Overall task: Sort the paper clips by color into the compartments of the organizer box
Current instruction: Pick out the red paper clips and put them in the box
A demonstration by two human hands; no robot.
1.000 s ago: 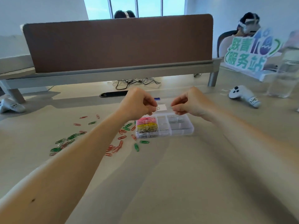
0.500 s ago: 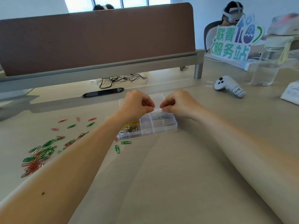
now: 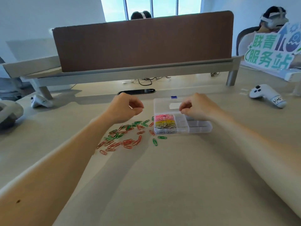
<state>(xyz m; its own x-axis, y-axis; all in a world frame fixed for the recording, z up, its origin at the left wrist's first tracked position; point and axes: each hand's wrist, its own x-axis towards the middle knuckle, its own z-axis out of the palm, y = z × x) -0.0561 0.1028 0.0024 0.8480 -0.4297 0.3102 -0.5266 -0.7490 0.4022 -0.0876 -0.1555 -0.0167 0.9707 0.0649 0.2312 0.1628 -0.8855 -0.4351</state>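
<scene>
Over the beige desk (image 3: 162,185), the left hand (image 3: 125,108) is curling its fingers (image 3: 137,106) above loose paper clips (image 3: 123,136), the right hand (image 3: 197,108) curling likewise over the organizer box (image 3: 200,127), any pinched clip being impossible to tell

You had just one camera, worn on your head. It looked forward and down over the surface (image 3: 162,185) from above your own arms. Your arms came in from the bottom corners, big and close. Your left hand (image 3: 125,108) and right hand (image 3: 197,106) sat near the middle of the picture, a bit farther out. The organizer box (image 3: 200,128) and the loose paper clips (image 3: 120,139) looked small but clear there. The wide lens bent the edges. At the top, far off, it caught the brown screen (image 3: 143,43) and the window (image 3: 151,5).
</scene>
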